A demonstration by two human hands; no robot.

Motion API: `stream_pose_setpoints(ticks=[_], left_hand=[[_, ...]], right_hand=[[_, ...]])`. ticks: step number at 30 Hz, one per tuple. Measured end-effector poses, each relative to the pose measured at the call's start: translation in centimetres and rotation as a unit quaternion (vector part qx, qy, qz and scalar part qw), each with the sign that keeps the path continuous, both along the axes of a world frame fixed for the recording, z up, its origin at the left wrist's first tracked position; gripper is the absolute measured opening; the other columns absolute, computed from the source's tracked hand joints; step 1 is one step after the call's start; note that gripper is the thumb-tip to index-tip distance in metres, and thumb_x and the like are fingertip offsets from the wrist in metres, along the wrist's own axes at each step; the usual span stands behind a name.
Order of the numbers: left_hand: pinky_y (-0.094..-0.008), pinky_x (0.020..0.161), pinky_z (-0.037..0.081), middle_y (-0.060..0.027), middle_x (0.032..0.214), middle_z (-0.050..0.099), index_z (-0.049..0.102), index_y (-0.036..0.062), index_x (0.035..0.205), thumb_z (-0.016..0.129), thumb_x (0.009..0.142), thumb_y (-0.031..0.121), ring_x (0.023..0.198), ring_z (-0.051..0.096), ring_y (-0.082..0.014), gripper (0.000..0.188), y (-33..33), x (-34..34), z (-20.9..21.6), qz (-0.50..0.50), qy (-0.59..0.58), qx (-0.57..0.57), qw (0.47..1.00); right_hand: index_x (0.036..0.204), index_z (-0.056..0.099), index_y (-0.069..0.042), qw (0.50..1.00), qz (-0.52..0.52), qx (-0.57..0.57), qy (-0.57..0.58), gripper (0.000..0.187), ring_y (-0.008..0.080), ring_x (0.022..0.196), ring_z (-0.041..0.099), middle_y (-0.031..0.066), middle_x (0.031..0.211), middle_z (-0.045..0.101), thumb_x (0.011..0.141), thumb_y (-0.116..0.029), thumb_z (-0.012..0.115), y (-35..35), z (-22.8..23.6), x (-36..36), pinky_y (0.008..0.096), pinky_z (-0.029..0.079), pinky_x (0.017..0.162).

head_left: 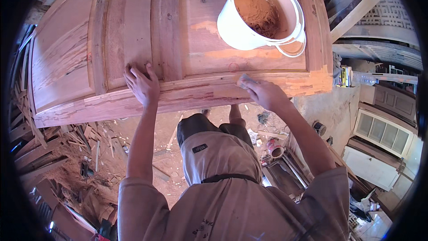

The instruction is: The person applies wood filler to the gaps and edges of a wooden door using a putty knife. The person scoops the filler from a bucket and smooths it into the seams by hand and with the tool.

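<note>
A wooden panel door [131, 31] lies flat before me, with orange-brown filler smeared on parts of its right side. My left hand [143, 82] rests on the near rail with its fingers spread, holding nothing. Farther right, my right hand [269, 94] pinches a small, flat, greyish piece [245, 81] against the door's near edge; it has an orange tint at its tip, and its exact kind is hidden by the fingers. A white bucket [240, 40] stands on the door beyond that hand, with crumbly orange-brown filler [258, 11] inside and its handle hanging toward me.
Wood offcuts and scraps [96, 140] litter the dusty floor at left. A paint-stained tin [276, 151] stands among boards to my right. Farther right, a white paned window frame [383, 129] leans by the wall. A long plank [356, 14] slants beyond the door's right end.
</note>
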State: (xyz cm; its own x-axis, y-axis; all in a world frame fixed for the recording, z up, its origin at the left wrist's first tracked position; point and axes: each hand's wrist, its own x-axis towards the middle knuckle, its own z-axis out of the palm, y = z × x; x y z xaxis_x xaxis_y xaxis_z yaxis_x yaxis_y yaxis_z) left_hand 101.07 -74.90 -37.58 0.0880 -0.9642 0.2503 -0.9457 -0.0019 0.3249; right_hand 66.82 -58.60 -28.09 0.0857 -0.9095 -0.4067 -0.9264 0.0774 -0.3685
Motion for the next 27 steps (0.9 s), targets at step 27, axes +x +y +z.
stream_pose_setpoints(ticks=[27], left_hand=[[-0.0516, 0.108, 0.033, -0.0258, 0.138, 0.042, 0.047, -0.0063, 0.124, 0.054, 0.094, 0.044, 0.129, 0.039, -0.0427, 0.059, 0.1, 0.2, -0.2, 0.008, 0.012, 0.010, 1.000]], right_hand=[[0.136, 0.054, -0.019, 0.993, -0.102, -0.063, -0.021, 0.040, 0.0407, 0.073, 0.062, 0.0225, 0.081, 0.061, 0.096, -0.021, 0.055, 2.7, 0.4, 5.9, 0.0515, 0.049, 0.063]])
